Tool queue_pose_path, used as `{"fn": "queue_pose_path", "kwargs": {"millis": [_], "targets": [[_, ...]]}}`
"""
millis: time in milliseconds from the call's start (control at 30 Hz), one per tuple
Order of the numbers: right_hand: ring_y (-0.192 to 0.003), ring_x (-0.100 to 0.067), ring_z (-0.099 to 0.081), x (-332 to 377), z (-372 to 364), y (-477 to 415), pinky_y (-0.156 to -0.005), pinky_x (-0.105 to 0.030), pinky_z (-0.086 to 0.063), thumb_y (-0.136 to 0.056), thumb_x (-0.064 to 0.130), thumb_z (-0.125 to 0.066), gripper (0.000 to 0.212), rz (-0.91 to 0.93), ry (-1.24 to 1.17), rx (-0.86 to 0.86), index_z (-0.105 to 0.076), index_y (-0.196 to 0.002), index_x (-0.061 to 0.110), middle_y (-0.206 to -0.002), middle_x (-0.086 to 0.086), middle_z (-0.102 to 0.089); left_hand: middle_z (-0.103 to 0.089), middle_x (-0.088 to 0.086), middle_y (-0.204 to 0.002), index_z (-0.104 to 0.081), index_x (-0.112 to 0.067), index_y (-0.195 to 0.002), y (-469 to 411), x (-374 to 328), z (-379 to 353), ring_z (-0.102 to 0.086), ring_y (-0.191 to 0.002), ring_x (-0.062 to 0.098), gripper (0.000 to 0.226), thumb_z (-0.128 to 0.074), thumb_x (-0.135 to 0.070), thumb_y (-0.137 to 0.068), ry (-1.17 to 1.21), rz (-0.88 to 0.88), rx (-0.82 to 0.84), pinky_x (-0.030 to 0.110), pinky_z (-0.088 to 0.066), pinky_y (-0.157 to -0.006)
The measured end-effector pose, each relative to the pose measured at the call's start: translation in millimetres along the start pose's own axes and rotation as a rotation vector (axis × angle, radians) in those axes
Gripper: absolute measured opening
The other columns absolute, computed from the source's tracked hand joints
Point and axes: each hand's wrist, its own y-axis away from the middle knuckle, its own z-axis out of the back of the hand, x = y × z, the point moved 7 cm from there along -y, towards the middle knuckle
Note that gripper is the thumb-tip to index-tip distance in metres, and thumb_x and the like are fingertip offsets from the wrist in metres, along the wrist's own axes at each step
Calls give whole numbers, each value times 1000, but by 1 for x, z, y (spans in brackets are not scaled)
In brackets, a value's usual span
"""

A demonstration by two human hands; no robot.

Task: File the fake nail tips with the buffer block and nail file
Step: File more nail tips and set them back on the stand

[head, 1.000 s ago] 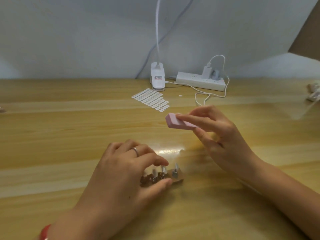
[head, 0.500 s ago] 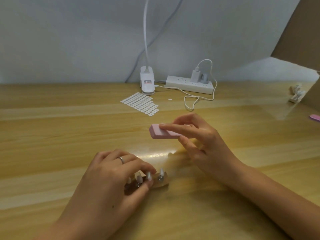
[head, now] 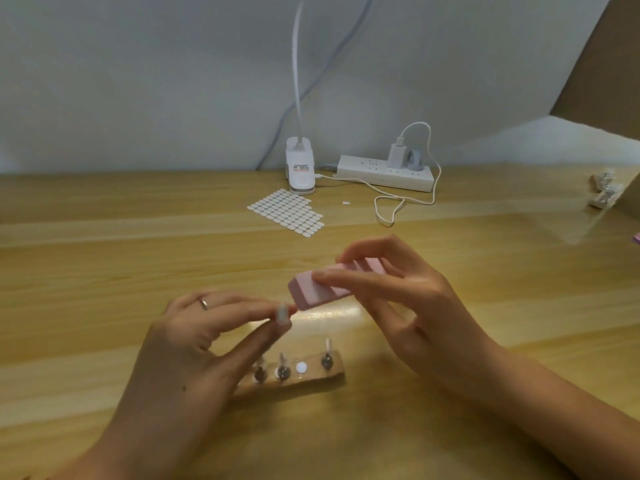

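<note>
From the head view, the left hand (head: pixel 194 344) is lifted off the pale wooden table (head: pixel 104 271), thumb and forefinger pinching one small, pale fake nail tip (head: pixel 282 314) so it stands roughly upright. The right hand (head: pixel 412 306) grips the pink rectangular foam buffer block (head: pixel 313 292), fingers (head: pixel 349 277) laid over its top and thumb underneath. The block's long axis runs from near-left to far-right. Its left end sits just right of the pinched tip, close enough that I can't tell whether they touch. It looks to me as if the right hand is the one to move, stroking that end across the tip. Nearer, under the hands, a brown wooden holder strip (head: pixel 322 377) carries more tips on metal pegs.
</note>
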Motion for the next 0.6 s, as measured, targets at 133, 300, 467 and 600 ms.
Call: {"fn": "queue_pose_path", "kwargs": {"millis": [133, 300, 467, 600], "targets": [[-118, -14, -50, 10, -6, 2, -97, -15, -37, -88, -12, -50, 61, 92, 43, 54, -60, -131, 29, -121, -8, -53, -57, -26, -110, -62, -38, -107, 1, -9, -2, -42, -105, -21, 25, -51, -38, -84, -111, -112, 73, 22, -33, -82], [-117, -22, -52, 23, -16, 3, -102, -27, -40, -83, -18, -51, 65, 156, 54, 67, -62, -128, 28, -119, -11, -53, -62, -22, -95, -65, -39, -101, 2, -10, -1, -51, -98, -10, 24, -51, -30, -84, -104, -135, 80, 29, -29, -93], [-114, -21, -55, 24, -14, 0, -100, -23, -41, -81, -18, -52, 61, 120, 39, 39, -62, -125, 23, -117, -12, -53, -62, -20, -95, -69, -35, -96, 3, -6, -1, -55, -96, -6, 20, -51, -34, -88, -119, -104, 94, 30, -26, -95], [-112, -23, -55, 26, -14, -1, -104, -23, -38, -80, -21, -52, 61, 138, 38, 46, -61, -125, 20, -115, -13, -53, -63, -19, -94, -70, -37, -93, 3, -6, -2, -57, -95, -3, 20, -51, -33, -88, -89, -84, 97, 35, -28, -96]]}}
